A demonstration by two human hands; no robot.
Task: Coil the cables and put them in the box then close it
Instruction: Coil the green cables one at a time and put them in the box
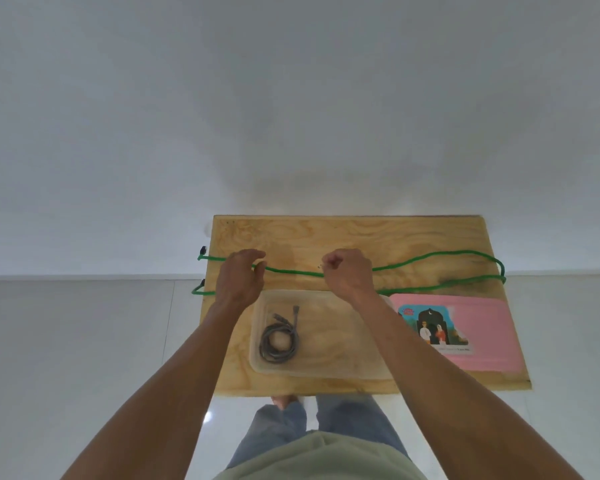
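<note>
A long green cable (430, 263) lies folded across the wooden table (378, 237), bending at the right edge, with both black plugs hanging off the left edge. My left hand (239, 278) pinches its far strand. My right hand (349, 271) is closed on the same strand further right. In front of my hands sits a clear plastic box (343, 351), lid off. A coiled grey cable (279, 337) lies in its left part. The pink lid (482, 327) with a picture label lies flat to the right of the box.
The table stands against a white wall, with glossy white floor tiles on both sides. My legs and a bare foot (284, 400) are at the table's near edge.
</note>
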